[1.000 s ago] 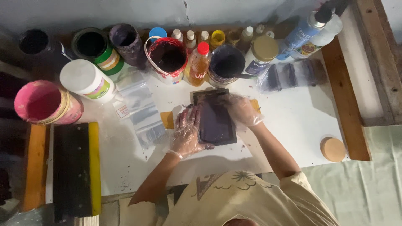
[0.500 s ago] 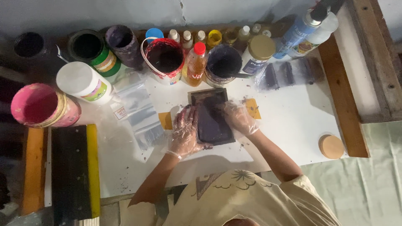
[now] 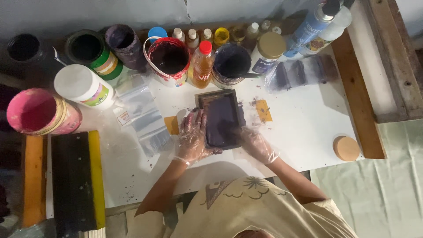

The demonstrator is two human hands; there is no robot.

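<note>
A small dark-framed screen [image 3: 221, 119] coated with purple ink lies flat on the white table [image 3: 299, 119]. My left hand [image 3: 192, 139], in a clear plastic glove, presses along the frame's left edge. In a glove of the same kind, my right hand [image 3: 257, 144] rests at the frame's lower right corner. Two yellow tape tabs [image 3: 263, 110] stick out from under the frame on either side.
Open paint tubs [image 3: 168, 59], small bottles [image 3: 202, 64] and a spray bottle [image 3: 310, 24] line the back. A pink tub [image 3: 37, 112] and white jar [image 3: 83, 86] stand at left. Clear bags [image 3: 145, 117], a squeegee [image 3: 77, 180] and a wooden disc [image 3: 346, 148] also lie here.
My right hand has slid from the frame's upper right down to its lower right corner. My left hand stays on the left edge.
</note>
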